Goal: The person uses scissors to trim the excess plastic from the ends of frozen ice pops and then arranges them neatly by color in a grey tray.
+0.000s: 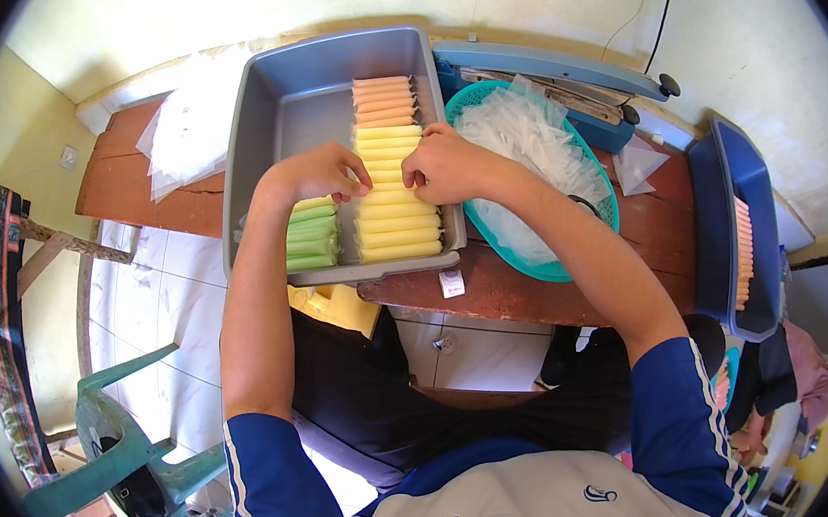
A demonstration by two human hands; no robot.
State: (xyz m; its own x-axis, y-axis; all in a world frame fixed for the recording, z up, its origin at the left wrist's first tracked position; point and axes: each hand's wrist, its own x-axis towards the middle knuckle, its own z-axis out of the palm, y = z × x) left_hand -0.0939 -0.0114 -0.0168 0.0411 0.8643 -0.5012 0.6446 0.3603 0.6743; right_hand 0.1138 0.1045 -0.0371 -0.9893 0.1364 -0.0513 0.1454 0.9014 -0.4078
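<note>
In a grey plastic tub (307,108), slim filled plastic tubes like ice pops lie side by side in columns. Orange ice pops (384,102) sit at the far end of the right-hand column, with yellow ice pops (397,224) nearer to me. Green ice pops (311,241) fill the near left, with some yellow behind them, partly under my left wrist. My left hand (321,175) pinches at the left end of a yellow ice pop in the right-hand column. Closed at its right end is my right hand (449,165); its fingertips partly hide the tube.
Right of the tub, a turquoise basket (610,204) holds clear plastic bags. Behind it stands a blue bag sealer (555,67). A navy tub (713,222) with orange tubes is farther right. Plastic sheets (188,130) lie left on the wooden table (121,176). A green chair (108,479) stands lower left.
</note>
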